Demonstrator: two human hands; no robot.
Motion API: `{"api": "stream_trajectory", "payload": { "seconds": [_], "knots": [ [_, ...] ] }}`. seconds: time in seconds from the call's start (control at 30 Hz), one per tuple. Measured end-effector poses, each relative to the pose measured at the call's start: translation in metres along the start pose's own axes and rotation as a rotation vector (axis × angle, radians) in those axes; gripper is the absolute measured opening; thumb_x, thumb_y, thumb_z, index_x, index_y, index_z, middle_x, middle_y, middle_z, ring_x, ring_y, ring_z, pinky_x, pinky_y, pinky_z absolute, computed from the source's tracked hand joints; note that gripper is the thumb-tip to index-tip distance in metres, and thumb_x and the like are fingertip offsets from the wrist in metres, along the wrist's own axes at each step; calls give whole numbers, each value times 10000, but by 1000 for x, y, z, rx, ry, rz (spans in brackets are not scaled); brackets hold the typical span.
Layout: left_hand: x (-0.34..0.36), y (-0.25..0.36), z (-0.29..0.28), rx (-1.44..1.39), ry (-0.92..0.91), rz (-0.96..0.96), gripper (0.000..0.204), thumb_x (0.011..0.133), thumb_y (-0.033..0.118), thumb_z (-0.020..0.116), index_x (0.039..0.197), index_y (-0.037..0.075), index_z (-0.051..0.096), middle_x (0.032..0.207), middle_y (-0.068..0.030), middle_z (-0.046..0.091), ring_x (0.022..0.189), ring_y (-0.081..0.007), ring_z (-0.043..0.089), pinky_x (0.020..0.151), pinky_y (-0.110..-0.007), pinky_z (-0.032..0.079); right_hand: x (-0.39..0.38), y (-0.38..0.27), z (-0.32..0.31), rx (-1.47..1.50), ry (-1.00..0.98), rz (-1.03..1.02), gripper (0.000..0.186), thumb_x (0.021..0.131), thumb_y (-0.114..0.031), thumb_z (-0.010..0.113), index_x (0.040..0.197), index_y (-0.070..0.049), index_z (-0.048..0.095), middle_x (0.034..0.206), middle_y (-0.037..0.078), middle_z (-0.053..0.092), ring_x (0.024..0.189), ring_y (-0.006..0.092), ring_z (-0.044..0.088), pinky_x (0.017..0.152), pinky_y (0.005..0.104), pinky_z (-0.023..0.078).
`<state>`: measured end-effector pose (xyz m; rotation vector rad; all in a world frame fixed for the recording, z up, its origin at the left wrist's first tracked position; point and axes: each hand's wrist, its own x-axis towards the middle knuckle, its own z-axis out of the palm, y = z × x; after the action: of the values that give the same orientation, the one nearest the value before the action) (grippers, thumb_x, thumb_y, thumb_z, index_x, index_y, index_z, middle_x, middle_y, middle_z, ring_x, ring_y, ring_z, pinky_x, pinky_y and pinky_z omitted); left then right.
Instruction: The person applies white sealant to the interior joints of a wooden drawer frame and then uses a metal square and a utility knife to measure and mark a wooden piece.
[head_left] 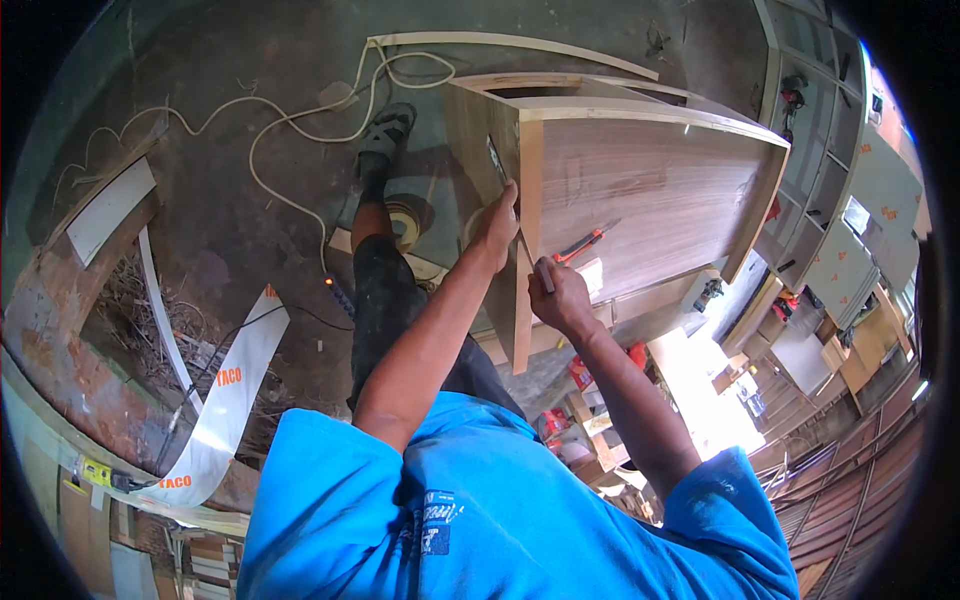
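A wooden cabinet box [640, 190] stands before me, with wood-grain panels and pale edge strips. At its near left corner, my left hand [497, 228] is closed, with the fingers mostly hidden. A narrow metal strip [497, 162] shows just beyond those fingers, against the cabinet's side. My right hand [564, 300] grips a dark brown tool handle [544, 275] close to the pale edge strip [530, 190]. A thin shaft seems to run from this handle toward my left hand; its kind is unclear. An orange-handled tool [580, 246] lies on the wood-grain panel beside my right hand.
A cream cable [262, 180] loops over the floor at left, near my sandalled foot [387, 133]. Tape rolls [404, 222] lie by my leg. A long wood strip [520, 42] lies behind the cabinet. White laminate offcuts [225, 390] lean at left; shelving [815, 150] stands at right.
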<state>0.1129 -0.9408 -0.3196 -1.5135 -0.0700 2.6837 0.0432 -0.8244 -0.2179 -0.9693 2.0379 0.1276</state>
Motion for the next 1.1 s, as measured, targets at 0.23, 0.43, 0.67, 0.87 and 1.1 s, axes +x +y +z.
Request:
{"api": "stream_trajectory", "payload": {
  "seconds": [0.23, 0.43, 0.67, 0.87, 1.1],
  "knots": [
    [17, -19, 0, 28, -28, 111, 763, 976, 600, 469, 1485, 39, 379, 1524, -92, 397, 1418, -234, 332, 1169, -382, 245, 4, 14, 15, 57, -47, 29, 153, 861, -169, 597, 922, -42, 536, 733, 229, 635, 712, 448, 639, 618, 535, 498],
    [20, -6, -5, 77, 6, 3, 797, 963, 653, 432, 1484, 51, 383, 1518, -117, 395, 1411, -210, 336, 1177, -380, 210, 14, 16, 35, 79, 54, -58, 124, 863, -137, 588, 917, -48, 521, 754, 244, 626, 722, 463, 621, 608, 554, 475],
    [-11, -57, -23, -15, -143, 67, 954, 955, 681, 394, 1576, 63, 17, 1656, -125, 45, 1522, -250, 76, 1221, -417, 82, -44, 30, 42, 256, 104, -78, 137, 886, -119, 614, 980, -37, 558, 777, 242, 634, 723, 457, 632, 608, 517, 501],
    [15, -63, -37, 37, -173, 101, 964, 950, 704, 369, 1578, 86, -22, 1661, -109, 8, 1528, -234, 23, 1222, -436, 68, -28, 41, 66, 135, 11, -38, 153, 899, -147, 597, 994, -31, 565, 801, 243, 642, 742, 463, 634, 625, 520, 507],
    [-29, -97, -33, 29, -168, 55, 990, 941, 731, 334, 1573, 61, -29, 1662, -101, 0, 1528, -222, -29, 1222, -456, 43, -85, 46, 71, 243, 116, -13, 141, 893, -164, 589, 934, -34, 553, 815, 251, 635, 748, 470, 626, 658, 530, 504]
  ]
}}
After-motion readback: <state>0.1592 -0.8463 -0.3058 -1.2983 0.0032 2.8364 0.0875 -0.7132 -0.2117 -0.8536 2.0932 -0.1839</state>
